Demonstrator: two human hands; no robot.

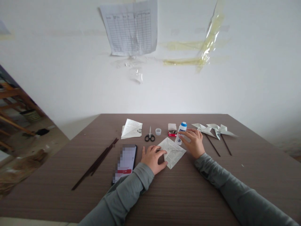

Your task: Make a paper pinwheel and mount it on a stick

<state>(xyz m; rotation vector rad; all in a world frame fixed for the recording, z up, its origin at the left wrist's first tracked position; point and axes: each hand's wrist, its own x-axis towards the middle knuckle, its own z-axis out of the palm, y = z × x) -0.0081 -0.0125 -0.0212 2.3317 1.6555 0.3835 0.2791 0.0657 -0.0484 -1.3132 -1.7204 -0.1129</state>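
Grey sleeves (127,196) lie nearest; left hand (153,158), loosely spread, rests on flat paper (173,156); right hand (194,142) half-curls at a bottle (182,126), grip unclear; two pinwheels (204,129) look finished, loose sticks (94,165) unused.

Creased printed paper (173,153) lies beside a blue-capped bottle (182,127).

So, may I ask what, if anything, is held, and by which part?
The left hand rests on the left side of the folded paper; the right hand has fingers across the body of the bottle, but whether they grip cannot be told.
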